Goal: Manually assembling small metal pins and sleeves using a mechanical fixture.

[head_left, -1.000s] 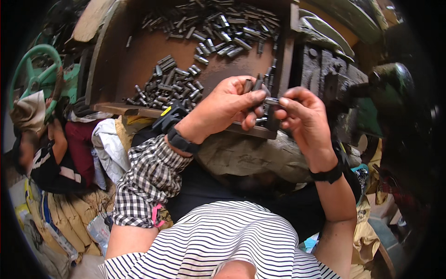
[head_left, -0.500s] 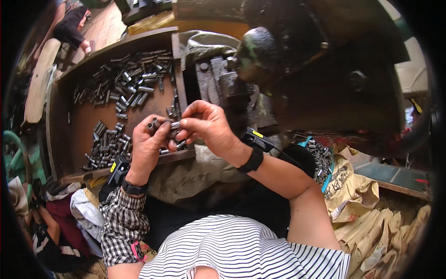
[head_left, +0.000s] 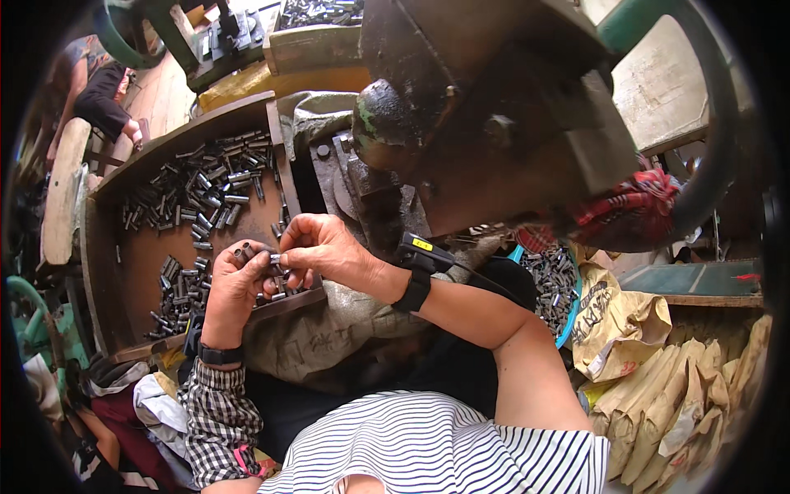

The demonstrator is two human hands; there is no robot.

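My left hand (head_left: pixel 236 290) is curled round several short metal tubes (head_left: pixel 244 252), whose open ends stick up between the fingers. Against it, my right hand (head_left: pixel 327 257) pinches one shiny metal tube (head_left: pixel 276 259) between thumb and fingers, its far end at the left fingertips. Both hands are over the right front corner of a wooden tray (head_left: pixel 178 142). Loose dark and shiny tubes (head_left: pixel 220 198) lie heaped inside it. Fingers hide part of what each hand holds.
A heavy, dark machine (head_left: pixel 485 123) stands just beyond the right hand. A blue-rimmed basin (head_left: pixel 568 326) of metal pieces sits right of my right forearm, beside a crumpled paper sack (head_left: pixel 621 325). A person's leg (head_left: pixel 105 111) shows at the far left.
The view has shifted, bringing more of the machine and far background into sight. Both hands stay together over the tray corner; the pinched tube shows less between them.
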